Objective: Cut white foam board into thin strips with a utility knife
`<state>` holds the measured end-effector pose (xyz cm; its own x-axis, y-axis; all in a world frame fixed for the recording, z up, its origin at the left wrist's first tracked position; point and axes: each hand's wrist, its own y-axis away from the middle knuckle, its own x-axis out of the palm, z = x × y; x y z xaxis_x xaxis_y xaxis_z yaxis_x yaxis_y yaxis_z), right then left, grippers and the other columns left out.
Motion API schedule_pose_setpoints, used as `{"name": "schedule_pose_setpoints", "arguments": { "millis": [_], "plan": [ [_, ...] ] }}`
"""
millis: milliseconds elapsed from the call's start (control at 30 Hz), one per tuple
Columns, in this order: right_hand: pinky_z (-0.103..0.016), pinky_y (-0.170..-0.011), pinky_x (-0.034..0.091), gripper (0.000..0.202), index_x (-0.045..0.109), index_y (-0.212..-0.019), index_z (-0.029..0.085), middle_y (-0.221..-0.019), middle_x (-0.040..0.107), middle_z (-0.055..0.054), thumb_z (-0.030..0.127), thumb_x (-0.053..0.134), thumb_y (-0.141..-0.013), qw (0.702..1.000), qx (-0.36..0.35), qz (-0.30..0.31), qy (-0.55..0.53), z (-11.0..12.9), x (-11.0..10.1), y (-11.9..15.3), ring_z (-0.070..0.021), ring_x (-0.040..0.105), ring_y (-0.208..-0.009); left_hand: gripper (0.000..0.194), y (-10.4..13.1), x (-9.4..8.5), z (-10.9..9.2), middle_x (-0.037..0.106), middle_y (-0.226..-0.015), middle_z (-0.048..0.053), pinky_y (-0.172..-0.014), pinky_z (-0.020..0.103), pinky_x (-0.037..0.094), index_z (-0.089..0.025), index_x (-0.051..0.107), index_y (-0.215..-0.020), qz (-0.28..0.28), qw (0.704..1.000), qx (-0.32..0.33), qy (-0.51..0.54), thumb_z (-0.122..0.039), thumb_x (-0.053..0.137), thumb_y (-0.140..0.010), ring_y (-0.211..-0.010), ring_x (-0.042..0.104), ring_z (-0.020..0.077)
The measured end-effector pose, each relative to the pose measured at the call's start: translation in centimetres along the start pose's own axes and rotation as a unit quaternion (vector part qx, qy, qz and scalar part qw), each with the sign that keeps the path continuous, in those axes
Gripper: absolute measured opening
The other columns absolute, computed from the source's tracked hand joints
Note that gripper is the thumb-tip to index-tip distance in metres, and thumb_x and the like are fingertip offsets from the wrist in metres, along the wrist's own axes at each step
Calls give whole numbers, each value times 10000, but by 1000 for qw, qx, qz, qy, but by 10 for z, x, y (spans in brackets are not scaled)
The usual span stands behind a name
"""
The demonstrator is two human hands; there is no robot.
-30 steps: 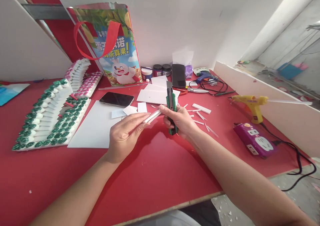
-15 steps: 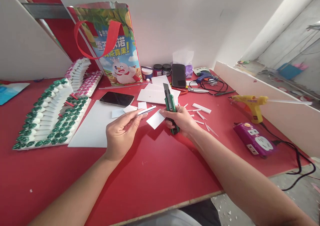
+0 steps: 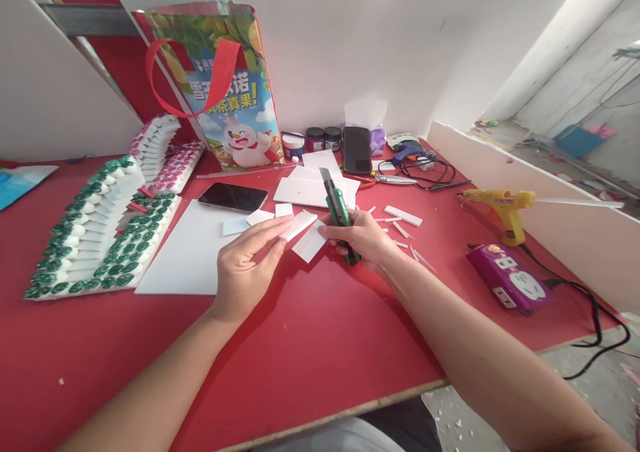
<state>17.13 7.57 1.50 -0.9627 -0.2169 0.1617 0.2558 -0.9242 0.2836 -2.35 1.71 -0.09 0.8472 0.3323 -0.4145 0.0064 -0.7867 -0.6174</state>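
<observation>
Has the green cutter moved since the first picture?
Yes: the green cutter has tilted, its blade end now further left of the upright black device.

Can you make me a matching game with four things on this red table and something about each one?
1. Green knife
2. Power strip
3. Picture bag
4. Yellow glue gun

A. Standing up, with a red handle
B. Has a long stick poking out of it
C. Held in the right hand
D. Purple

Pairs: 1-C, 2-D, 3-A, 4-B
</observation>
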Motion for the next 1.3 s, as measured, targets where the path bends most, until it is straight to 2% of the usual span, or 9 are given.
{"name": "schedule_pose_setpoints", "arguments": {
  "millis": [200, 300, 367, 500, 633, 733, 933, 1167, 1300],
  "plan": [
    [-229, -417, 284, 232, 659, -792, 160, -529, 530, 50, 284, 784, -640, 993, -39, -13, 108, 13, -6, 7, -78, 416, -436, 242, 1, 1, 5, 730, -1157, 51, -960, 357, 572, -216, 731, -1125, -46, 993, -88, 58, -219, 629, -906, -1056, 691, 199],
    [-245, -499, 363, 176, 671, -808, 163, -583, 578, 33, 265, 734, -681, 973, -115, -36, 195, 14, -2, 13, -104, 489, -517, 238, 1, 3, 11, 732, -1158, 55, -948, 344, 571, -217, 739, -1114, -52, 992, -107, 52, -250, 642, -899, -1061, 689, 205],
    [-260, -584, 411, 169, 676, -796, 163, -672, 632, 12, 253, 740, -669, 957, -131, -4, 258, 12, 1, 15, -129, 555, -619, 234, 1, 3, 14, 736, -1155, 52, -948, 339, 569, -219, 740, -1106, -49, 992, -106, 42, -263, 648, -895, -1076, 686, 206],
    [-271, -634, 423, 268, 701, -838, 165, -786, 670, -15, 323, 795, -644, 927, -72, 126, 345, 12, -1, 17, -164, 595, -730, 173, 1, 3, 16, 756, -1098, 45, -893, 331, 593, -209, 757, -1012, -38, 996, -83, 20, -275, 667, -881, -981, 716, 191],
    [-269, -580, 414, 407, 683, -968, 185, -729, 637, 10, 370, 815, -630, 917, -1, 187, 352, 18, -13, 17, -155, 586, -649, 167, 2, 3, 11, 765, -1050, 32, -930, 358, 578, -230, 758, -1012, 5, 999, -32, -25, -260, 646, -892, -957, 721, 190],
    [-269, -565, 407, 467, 641, -944, 209, -731, 635, 16, 448, 837, -594, 906, 25, 211, 367, 21, -18, 18, -164, 590, -650, 191, 3, 4, 8, 764, -1054, 37, -937, 348, 576, -230, 762, -1017, 27, 999, -16, -40, -212, 618, -892, -957, 723, 189],
    [-273, -516, 349, 625, 559, -880, 239, -789, 611, 14, 560, 881, -451, 871, 31, 151, 467, 23, -12, 23, -169, 533, -651, 200, 3, 3, 10, 769, -1041, 58, -892, 338, 596, -200, 779, -978, 46, 997, -23, -51, -198, 610, -870, -947, 735, 210],
    [-266, -571, 364, 671, 568, -941, 241, -858, 628, 1, 529, 896, -430, 875, 31, 154, 459, 36, -21, 28, -184, 550, -733, 197, 1, 1, 10, 772, -997, 63, -870, 336, 595, -193, 775, -964, 47, 996, 8, -78, -161, 604, -870, -900, 732, 199],
    [-264, -559, 345, 590, 585, -970, 233, -761, 568, 27, 514, 858, -528, 886, 4, 101, 452, 38, -25, 27, -149, 501, -654, 182, 0, 0, 9, 773, -982, 65, -852, 345, 596, -192, 765, -978, 46, 995, 28, -84, -167, 619, -873, -886, 730, 198]
  ]
}}
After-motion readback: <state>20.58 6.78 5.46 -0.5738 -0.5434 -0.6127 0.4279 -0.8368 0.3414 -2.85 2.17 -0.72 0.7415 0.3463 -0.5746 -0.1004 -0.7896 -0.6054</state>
